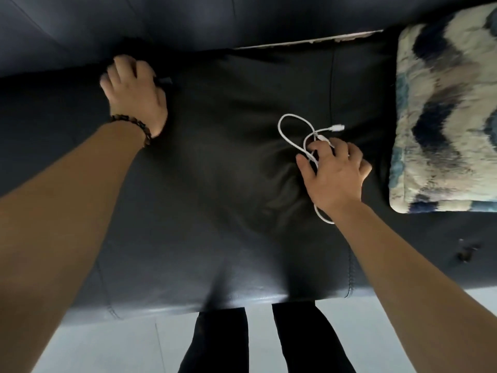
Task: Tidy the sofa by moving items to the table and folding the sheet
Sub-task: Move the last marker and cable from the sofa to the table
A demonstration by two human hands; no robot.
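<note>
A: Head view. Right hand (333, 176), fingers curled, pinches a looped white cable (294, 135) lying on the dark sofa seat (228, 157), middle-right.

B: Left hand (134, 95)?

A: At the seat's back crease, fingers curled down onto something small and dark (164, 81); what it is, cannot tell. Beaded bracelet (134, 125) on that wrist.

B: The sheet?

A: Folded patterned blanket (443, 117) sits on the seat at far right, just beside the cable, apart from both hands.

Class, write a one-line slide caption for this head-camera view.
Right hand gathers a white cable on a dark sofa while left hand grips a small dark object.
</note>
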